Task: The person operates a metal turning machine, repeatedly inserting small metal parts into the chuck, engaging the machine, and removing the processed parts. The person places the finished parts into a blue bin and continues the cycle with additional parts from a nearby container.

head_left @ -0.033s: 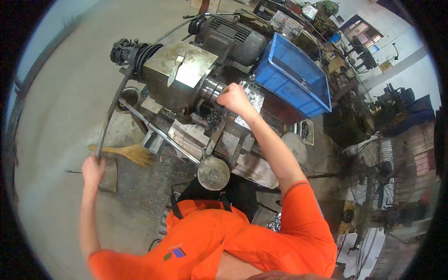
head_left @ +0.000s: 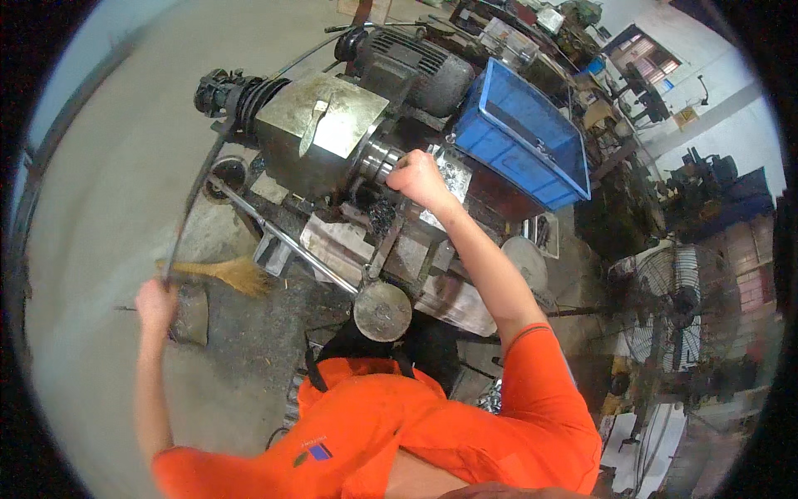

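My left hand (head_left: 155, 301) grips a long curved metal rod (head_left: 195, 195); my right hand (head_left: 418, 179) closes around the lathe's chuck (head_left: 378, 160), far right.

No visible change between views

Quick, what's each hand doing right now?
Left hand: closed around the lower end of a long dark curved bar.
Right hand: closed at the lathe's chuck; what its grip holds cannot be told.
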`<state>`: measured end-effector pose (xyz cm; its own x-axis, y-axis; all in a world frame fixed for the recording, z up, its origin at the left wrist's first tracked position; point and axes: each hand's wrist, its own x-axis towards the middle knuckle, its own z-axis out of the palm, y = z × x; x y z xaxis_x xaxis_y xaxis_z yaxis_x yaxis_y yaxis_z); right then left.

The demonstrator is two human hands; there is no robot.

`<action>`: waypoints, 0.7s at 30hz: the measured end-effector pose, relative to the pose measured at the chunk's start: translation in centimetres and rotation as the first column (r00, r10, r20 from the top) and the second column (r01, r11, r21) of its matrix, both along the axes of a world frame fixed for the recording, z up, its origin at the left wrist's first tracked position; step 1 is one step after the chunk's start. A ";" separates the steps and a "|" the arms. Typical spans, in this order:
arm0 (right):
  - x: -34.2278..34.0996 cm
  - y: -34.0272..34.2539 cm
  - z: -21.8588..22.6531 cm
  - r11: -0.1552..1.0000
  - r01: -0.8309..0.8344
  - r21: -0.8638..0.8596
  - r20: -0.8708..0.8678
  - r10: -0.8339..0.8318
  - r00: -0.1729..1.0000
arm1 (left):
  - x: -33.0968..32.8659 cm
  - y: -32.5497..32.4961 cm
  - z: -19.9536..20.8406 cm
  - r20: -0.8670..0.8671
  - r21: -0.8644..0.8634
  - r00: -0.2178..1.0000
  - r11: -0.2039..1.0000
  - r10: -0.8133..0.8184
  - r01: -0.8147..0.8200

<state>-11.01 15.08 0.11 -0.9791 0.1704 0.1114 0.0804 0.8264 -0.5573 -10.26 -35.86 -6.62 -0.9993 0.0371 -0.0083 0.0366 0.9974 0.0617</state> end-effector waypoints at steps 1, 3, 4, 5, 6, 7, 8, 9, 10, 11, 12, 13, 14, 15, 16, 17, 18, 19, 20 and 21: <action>0.1 -0.4 0.2 1.000 0.026 0.009 -0.016 -0.026 1.000 | -2.4 -3.7 -0.9 -0.023 -0.132 0.999 0.990 0.036 -0.038; -0.2 -1.1 0.7 0.996 0.056 -0.070 -0.017 -0.057 0.998 | -7.2 -9.9 -1.4 -0.192 -0.299 0.980 0.954 -0.056 -0.004; -0.4 -1.1 0.7 0.997 0.058 -0.047 -0.027 -0.059 0.998 | -9.5 -12.5 -2.5 -0.239 -0.389 0.963 0.921 -0.126 0.024; -0.2 -0.9 0.4 0.998 0.064 -0.020 -0.029 -0.065 0.997 | -10.4 -13.1 -3.3 -0.252 -0.392 0.953 0.918 -0.169 0.059; 0.0 -0.8 0.1 0.998 0.060 -0.035 -0.074 -0.062 0.995 | -11.0 -13.5 -3.3 -0.272 -0.401 0.938 0.911 -0.212 0.090; 0.1 -0.6 0.1 0.998 0.067 -0.019 -0.083 -0.068 0.994 | -11.5 -13.8 -3.4 -0.291 -0.411 0.922 0.904 -0.254 0.119; 0.2 -0.8 0.4 0.996 0.086 -0.026 -0.052 -0.087 0.995 | -12.1 -15.0 -4.6 -0.278 -0.398 0.938 0.913 -0.209 0.086; 0.6 -0.5 0.5 0.991 0.128 -0.031 -0.023 -0.129 0.991 | -12.3 -12.6 -3.6 -0.231 -0.407 0.968 0.913 -0.095 -0.008; 0.9 -0.2 -0.6 0.992 0.116 0.041 -0.181 -0.107 0.978 | -12.7 -12.3 -3.3 -0.238 -0.370 0.969 0.928 -0.067 -0.027; 1.5 0.0 -1.7 0.984 0.130 0.122 -0.327 -0.084 0.941 | -12.8 -12.1 -3.2 -0.241 -0.327 0.969 0.944 -0.049 -0.034; 3.0 -0.3 -1.0 0.994 0.110 0.005 -0.273 -0.104 0.956 | -12.4 -10.3 -2.4 -0.203 -0.214 0.979 0.974 0.027 -0.071; 4.7 0.8 -1.2 0.999 0.044 0.027 -0.349 -0.032 0.937 | -11.1 -7.1 -1.0 -0.157 -0.103 0.984 0.990 0.084 -0.101; 6.4 1.9 -1.4 0.998 -0.023 0.052 -0.420 0.043 0.907 | -10.2 -5.3 -0.3 -0.203 0.075 0.979 0.997 0.017 -0.002; 9.2 1.1 0.4 0.998 -0.006 -0.064 -0.398 -0.020 0.917 | -9.6 -5.4 -1.8 -0.397 0.144 0.916 0.982 -0.057 0.123; 11.7 2.5 0.3 0.998 0.038 -0.056 -0.394 -0.057 0.917 | -9.1 -2.1 -3.5 -0.464 0.237 0.886 0.963 -0.005 0.130; 14.1 3.8 0.0 0.996 0.065 -0.060 -0.387 -0.083 0.918 | -7.7 0.2 -5.1 -0.526 0.324 0.848 0.937 0.068 0.126; 16.9 4.9 0.2 0.989 0.124 -0.083 -0.346 -0.145 0.927 | -6.1 2.6 -6.6 -0.580 0.405 0.803 0.905 0.140 0.134; 19.0 6.4 -1.7 0.979 0.201 -0.030 -0.452 -0.193 0.871 | -6.5 3.6 -10.5 -0.434 0.555 0.883 0.825 0.178 0.106; 20.9 7.7 -2.3 0.972 0.233 -0.028 -0.428 -0.222 0.876 | -8.3 1.5 -15.6 -0.176 0.584 0.982 0.797 -0.064 0.157; 24.2 9.2 -2.7 0.952 0.307 0.001 -0.387 -0.282 0.878 | -7.9 6.1 -17.7 0.336 0.622 0.942 0.754 -0.016 -0.209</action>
